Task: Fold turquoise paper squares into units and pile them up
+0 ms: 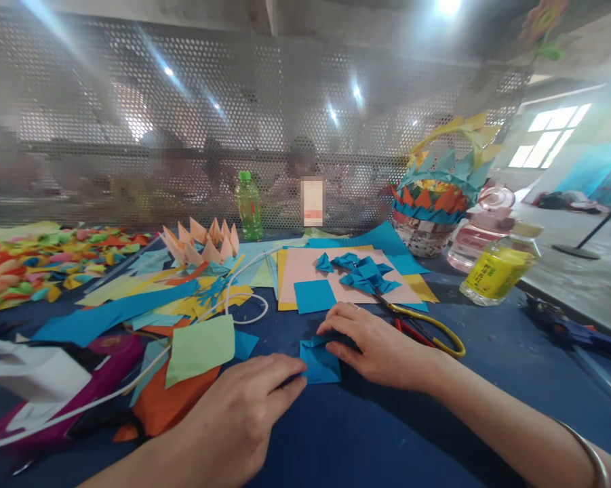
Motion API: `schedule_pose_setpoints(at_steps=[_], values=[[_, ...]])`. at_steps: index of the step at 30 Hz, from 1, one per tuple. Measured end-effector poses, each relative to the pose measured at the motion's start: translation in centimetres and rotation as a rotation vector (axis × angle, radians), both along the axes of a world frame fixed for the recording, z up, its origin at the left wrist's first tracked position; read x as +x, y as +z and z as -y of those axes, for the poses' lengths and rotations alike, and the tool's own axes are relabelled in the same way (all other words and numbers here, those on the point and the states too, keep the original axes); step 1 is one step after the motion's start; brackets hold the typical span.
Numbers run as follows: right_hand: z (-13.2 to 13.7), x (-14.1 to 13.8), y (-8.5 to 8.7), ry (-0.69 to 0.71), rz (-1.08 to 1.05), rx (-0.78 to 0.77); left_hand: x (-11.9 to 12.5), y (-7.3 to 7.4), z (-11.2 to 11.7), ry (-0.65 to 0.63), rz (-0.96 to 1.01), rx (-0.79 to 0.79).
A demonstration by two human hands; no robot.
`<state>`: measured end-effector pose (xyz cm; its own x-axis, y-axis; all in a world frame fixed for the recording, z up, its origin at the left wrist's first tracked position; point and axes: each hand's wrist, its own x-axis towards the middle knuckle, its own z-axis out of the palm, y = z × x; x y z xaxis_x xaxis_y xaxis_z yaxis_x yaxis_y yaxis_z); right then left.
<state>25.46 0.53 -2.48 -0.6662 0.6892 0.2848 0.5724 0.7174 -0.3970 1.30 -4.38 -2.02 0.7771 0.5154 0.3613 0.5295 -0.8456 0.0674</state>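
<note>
A partly folded blue paper square (pixel 321 366) lies on the dark blue table between my hands. My left hand (pixel 257 400) pinches its left edge with thumb and fingertips. Curled over the upper right part of the sheet, my right hand (pixel 369 339) grips its folded edge. Just beyond lies a flat blue paper square (pixel 315 296) on a stack topped with pale pink paper (pixel 289 268). Several small folded blue pieces (pixel 369 272) are heaped on that stack. Scissors with yellow and red handles (pixel 432 332) lie behind my right wrist.
Loose coloured pieces (pixel 25 264) cover the far left. A purple power strip (pixel 106 352) with a white charger (pixel 35 373) and cable sits at left. Bottles (pixel 498 268) and a paper basket (pixel 422 230) stand at right, near a glue gun (pixel 569 325). A perforated metal screen (pixel 183 135) closes the back.
</note>
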Motion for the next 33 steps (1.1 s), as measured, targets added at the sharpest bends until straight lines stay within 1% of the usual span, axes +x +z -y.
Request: schedule_pose_setpoints(at_steps=[3,6,11,13,15,16,18,20,21,22,26,29,31,33], values=[[0.0,-0.1,0.0,-0.015,0.032,-0.033,-0.3,0.0,-0.3,0.025,0.103,-0.021],[0.0,-0.2,0.1,-0.049,0.008,-0.07,-0.5,-0.2,-0.9,0.098,0.192,-0.095],[0.0,-0.6,0.1,-0.115,-0.076,-0.146,-0.2,-0.6,-1.8,0.275,0.341,-0.321],[0.1,-0.8,0.1,-0.13,-0.152,-0.192,0.0,-0.4,-1.9,0.292,0.378,-0.449],[0.5,-1.1,0.2,-0.124,-0.246,-0.225,0.2,-0.1,-1.9,0.282,0.406,-0.553],[0.7,-1.3,0.3,-0.12,-0.287,-0.235,0.2,0.1,-1.9,0.278,0.41,-0.579],[1.2,-1.7,0.5,-0.107,-0.349,-0.255,0.3,0.5,-1.8,0.296,0.411,-0.552],[1.7,-2.0,0.6,-0.096,-0.392,-0.27,0.3,0.8,-1.7,0.337,0.41,-0.521],[1.8,-2.1,0.7,-0.093,-0.409,-0.276,0.2,0.9,-1.7,0.363,0.414,-0.545],[1.9,-2.2,0.7,-0.091,-0.423,-0.284,0.2,1.0,-1.7,0.39,0.428,-0.598],[2.0,-2.4,0.6,-0.105,-0.431,-0.32,0.2,1.1,-1.8,0.443,0.516,-0.929],[1.9,-2.5,0.5,-0.12,-0.464,-0.313,0.2,1.0,-1.9,0.458,0.656,-1.123],[1.9,-2.5,0.3,-0.125,-0.509,-0.327,0.3,1.0,-2.0,0.467,0.76,-1.205],[1.8,-2.7,0.1,-0.134,-0.559,-0.395,0.3,1.0,-2.0,0.467,0.826,-1.238]])
